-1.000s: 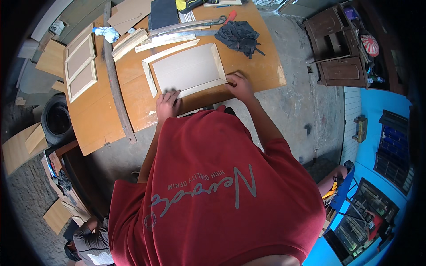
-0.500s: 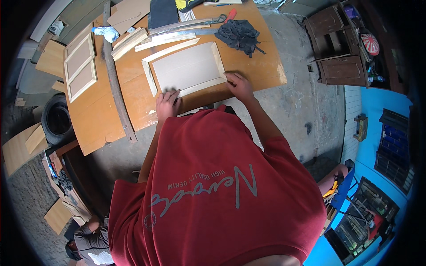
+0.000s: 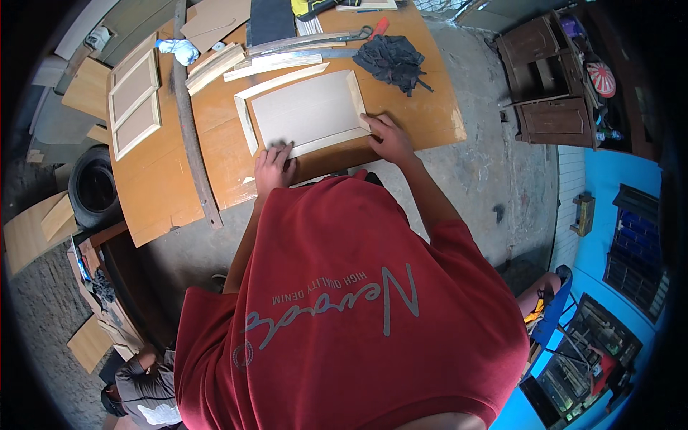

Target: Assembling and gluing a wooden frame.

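Note:
A pale grey-brown flat panel lies on the table near its front edge, with light wooden strips around it. The near strip and the right strip meet at the corner by my right hand, whose fingers and thumb close on that corner. My left hand has its bent fingers on the near strip's left end and the panel's edge. The left strip and far strip join each other and stand a little apart from the panel. My left fingers hide the near left corner.
Loose wooden strips, a handsaw and a bunched black cloth lie beyond the panel. A long dark bar crosses the orange-brown table; a finished-looking frame lies left of it. A tyre stands beside the table.
The whole view has shifted slightly to the right. Both hands keep their places on the frame, and the panel and strips lie nearly as before.

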